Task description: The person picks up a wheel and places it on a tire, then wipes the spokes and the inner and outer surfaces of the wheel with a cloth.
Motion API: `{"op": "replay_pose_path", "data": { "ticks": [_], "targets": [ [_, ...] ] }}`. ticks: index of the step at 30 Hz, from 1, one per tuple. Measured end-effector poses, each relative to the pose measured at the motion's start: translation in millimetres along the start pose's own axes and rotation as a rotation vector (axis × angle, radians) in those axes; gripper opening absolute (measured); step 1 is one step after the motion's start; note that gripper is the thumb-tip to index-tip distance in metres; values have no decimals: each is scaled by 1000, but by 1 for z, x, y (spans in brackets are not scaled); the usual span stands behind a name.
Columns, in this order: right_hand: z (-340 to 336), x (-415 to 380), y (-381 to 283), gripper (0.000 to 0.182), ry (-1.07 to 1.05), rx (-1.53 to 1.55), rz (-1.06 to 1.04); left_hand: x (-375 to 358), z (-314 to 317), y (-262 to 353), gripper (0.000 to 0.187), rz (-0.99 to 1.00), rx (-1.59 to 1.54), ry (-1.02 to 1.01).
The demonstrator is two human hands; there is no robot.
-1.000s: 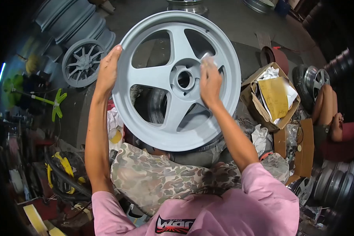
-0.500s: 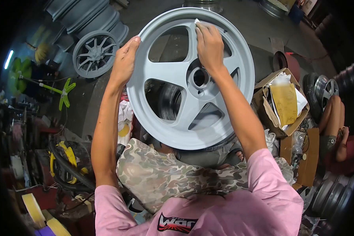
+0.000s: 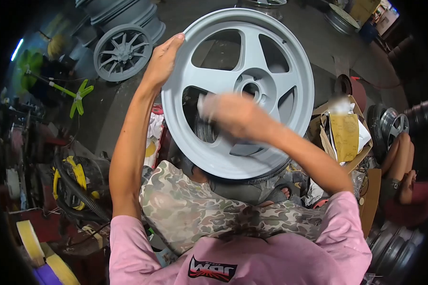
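Note:
A grey-coated car wheel rim (image 3: 209, 75) stands tilted in front of me, face toward me, with wide spokes and a round hub hole. My left hand (image 3: 164, 59) grips its upper left edge, thumb on the lip. Smeared by motion, my right hand (image 3: 238, 114) is over the lower left spokes, just below and left of the hub. A small whitish piece (image 3: 202, 105), perhaps folded sandpaper or cloth, shows at its fingertips. Beneath the rim, part of a dark tyre (image 3: 266, 173) shows.
Another grey rim (image 3: 122, 53) leans by stacked wheels (image 3: 123, 14) at upper left. To the right stands a cardboard box (image 3: 361, 159) with sandpaper sheets (image 3: 345, 137). A person's legs (image 3: 398, 152) are at far right. Tape rolls (image 3: 31, 240) and a black hose (image 3: 78, 187) lie left.
My right hand has swept from the rim's top spoke down and left, across to the lower left spokes. The rim has shifted slightly right in view, my left hand still on its edge.

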State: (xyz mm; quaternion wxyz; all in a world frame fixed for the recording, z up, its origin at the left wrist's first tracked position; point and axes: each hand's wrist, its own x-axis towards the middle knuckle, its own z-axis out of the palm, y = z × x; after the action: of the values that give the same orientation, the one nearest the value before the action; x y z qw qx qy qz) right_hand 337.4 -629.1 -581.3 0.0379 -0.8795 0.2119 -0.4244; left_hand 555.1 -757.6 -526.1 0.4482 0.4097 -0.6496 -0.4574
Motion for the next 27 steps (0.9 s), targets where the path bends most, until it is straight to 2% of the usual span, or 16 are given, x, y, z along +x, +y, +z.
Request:
{"op": "replay_pose_path", "data": {
  "ticks": [2, 4, 7, 10, 12, 14, 15, 16, 18, 20, 22, 23, 24, 27],
  "targets": [
    [-34, 19, 28, 26, 256, -169, 234, -2, 1, -1, 50, 7, -11, 9],
    [-38, 36, 80, 29, 393, -347, 190, -5, 3, 4, 50, -8, -7, -12],
    [-33, 42, 139, 31, 306, -477, 154, -9, 7, 5, 51, 26, 28, -13],
    [-36, 39, 145, 34, 292, -491, 129, -5, 7, 2, 52, 78, 41, 8],
    [-33, 35, 142, 39, 285, -515, 202, -6, 8, 3, 51, 61, 36, -15],
    [-28, 39, 143, 42, 267, -433, 194, -9, 10, 7, 51, 62, 40, -3],
    [-20, 46, 131, 41, 258, -364, 153, -11, 11, 9, 50, 62, 44, 8],
    [-9, 55, 120, 36, 232, -292, 15, -9, 9, 5, 50, 61, 43, 9],
    [17, 66, 87, 16, 84, -193, -227, -3, 2, -4, 50, 72, 12, -36],
    [23, 68, 70, 11, -119, -321, -406, -5, -2, -2, 50, 55, 12, -39],
    [12, 72, 81, 8, -158, -417, -437, -5, 2, 1, 50, 38, 3, -64],
    [5, 73, 98, 10, -79, -542, -449, -5, 5, 3, 49, 75, 38, -36],
    [-3, 69, 117, 15, 19, -399, -271, -7, 6, 5, 49, 108, 74, -6],
    [-55, 39, 163, 37, 151, -466, 199, -6, 4, 7, 48, 73, 67, -22]
  ]
}}
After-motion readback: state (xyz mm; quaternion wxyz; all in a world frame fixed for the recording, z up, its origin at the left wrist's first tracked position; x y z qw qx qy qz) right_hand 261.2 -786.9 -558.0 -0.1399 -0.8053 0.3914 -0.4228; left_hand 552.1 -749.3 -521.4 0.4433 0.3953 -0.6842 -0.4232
